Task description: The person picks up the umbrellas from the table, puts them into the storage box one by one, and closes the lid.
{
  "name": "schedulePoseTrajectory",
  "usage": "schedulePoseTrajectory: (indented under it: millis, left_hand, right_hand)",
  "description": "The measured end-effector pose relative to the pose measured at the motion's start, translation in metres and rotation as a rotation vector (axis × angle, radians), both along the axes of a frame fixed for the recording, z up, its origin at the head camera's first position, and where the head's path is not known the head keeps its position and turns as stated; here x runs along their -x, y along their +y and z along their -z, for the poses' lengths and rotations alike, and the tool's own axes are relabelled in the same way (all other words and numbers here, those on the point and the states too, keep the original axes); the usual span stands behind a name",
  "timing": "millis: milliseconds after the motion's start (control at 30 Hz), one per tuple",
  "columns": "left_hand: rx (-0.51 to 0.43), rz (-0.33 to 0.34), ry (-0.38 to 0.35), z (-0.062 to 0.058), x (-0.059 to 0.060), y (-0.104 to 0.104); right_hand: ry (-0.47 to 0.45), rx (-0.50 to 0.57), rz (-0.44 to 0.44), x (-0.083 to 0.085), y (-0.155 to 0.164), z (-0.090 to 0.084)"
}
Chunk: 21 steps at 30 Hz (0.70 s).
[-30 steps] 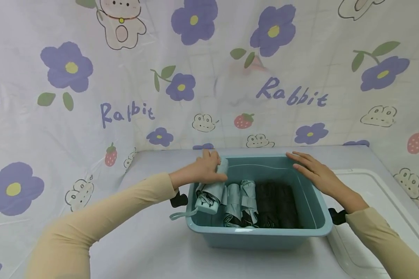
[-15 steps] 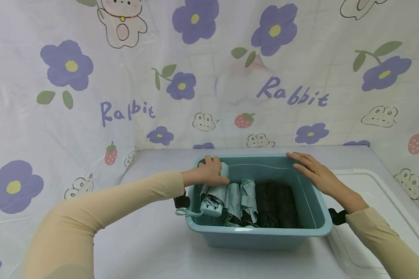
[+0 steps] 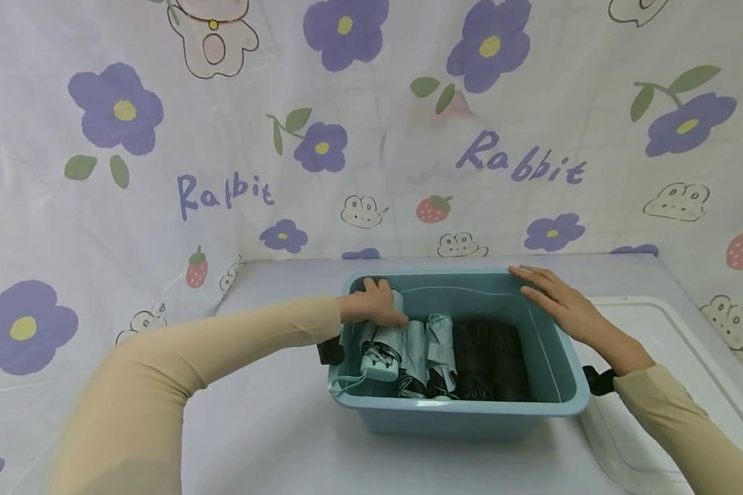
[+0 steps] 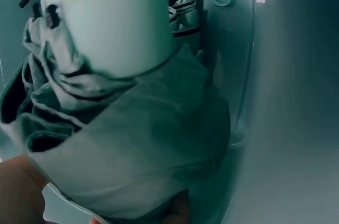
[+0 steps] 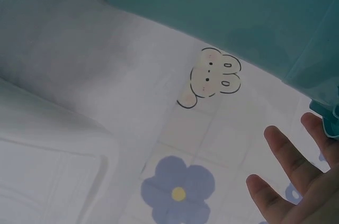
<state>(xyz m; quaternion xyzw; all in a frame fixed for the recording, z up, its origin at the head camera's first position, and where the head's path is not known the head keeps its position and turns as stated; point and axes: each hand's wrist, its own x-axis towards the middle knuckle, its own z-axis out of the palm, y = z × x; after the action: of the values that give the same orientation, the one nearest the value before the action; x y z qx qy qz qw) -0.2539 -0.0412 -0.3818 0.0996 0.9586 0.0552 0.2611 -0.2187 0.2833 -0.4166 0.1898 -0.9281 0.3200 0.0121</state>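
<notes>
My left hand [image 3: 374,304] grips a folded light-blue umbrella [image 3: 382,354] inside the left end of a teal plastic bin [image 3: 470,408]. In the left wrist view the umbrella's pale handle end [image 4: 114,25] and loosely wrapped fabric fill the picture, with a thumb and fingertips around the far part. Two more light-blue folded umbrellas [image 3: 441,344] lie beside it in the bin, then black rolled bundles [image 3: 492,357], probably folded umbrellas too. My right hand [image 3: 560,306] rests with straight fingers on the bin's far right rim; the right wrist view shows its spread fingers by the rim.
A white lid [image 3: 656,385] lies on the table to the right, partly under the right forearm. The table [image 3: 272,426] is covered in pale cloth. Behind it hangs a sheet [image 3: 371,172] printed with flowers and rabbits.
My left hand has moved right and down into the bin with the umbrella. The wrist strap, formerly hanging over the left rim, now lies at the rim's inner side. The right hand stays put.
</notes>
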Motion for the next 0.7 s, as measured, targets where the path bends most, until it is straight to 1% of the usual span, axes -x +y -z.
schedulePoseTrajectory:
  millis: [33,100,167,200,233,267,333,400,467,500,533,600,700]
  left_hand:
    - [0.010,0.011,-0.007,0.012,0.010,0.000]
    - [0.020,0.022,-0.015,0.043,0.034,-0.002]
    - [0.011,0.010,-0.029,0.066,0.050,-0.002]
    - [0.013,0.003,-0.033,0.074,0.056,-0.002]
    - [0.013,0.003,-0.040,0.089,0.068,-0.002]
    - [0.014,-0.006,-0.041,0.093,0.069,0.000]
    - [0.030,-0.021,-0.049,0.097,0.067,0.003]
    - [0.066,-0.014,-0.035,0.114,0.072,0.005]
    - [0.095,-0.019,-0.031,0.136,0.080,0.006]
    - [0.105,-0.020,-0.032,0.150,0.087,0.006]
    - [0.110,-0.024,-0.031,0.165,0.095,0.007]
    - [0.132,-0.007,-0.014,0.194,0.112,0.007]
    - [0.154,-0.003,0.018,0.232,0.138,0.007]
  right_hand:
    - [-0.001,0.001,0.000,0.000,0.000,0.000]
    - [-0.002,0.002,-0.001,0.000,0.000,0.000]
    - [-0.003,0.006,-0.002,0.000,0.000,0.000]
    - [-0.003,0.008,-0.002,0.000,0.000,0.000]
    - [-0.003,0.009,-0.002,-0.001,0.000,0.000]
    - [-0.002,0.012,-0.003,0.000,0.000,0.000]
    - [0.003,0.018,-0.002,0.001,-0.001,0.000]
    - [0.010,0.025,-0.003,0.001,-0.002,0.001]
    - [0.015,0.039,-0.008,0.002,-0.002,0.002]
    - [0.016,0.045,-0.012,0.002,-0.002,0.003]
    - [0.015,0.048,-0.018,0.002,-0.002,0.003]
    - [0.012,0.054,-0.025,0.002,-0.002,0.003]
    - [0.008,0.052,-0.034,0.002,0.000,0.001]
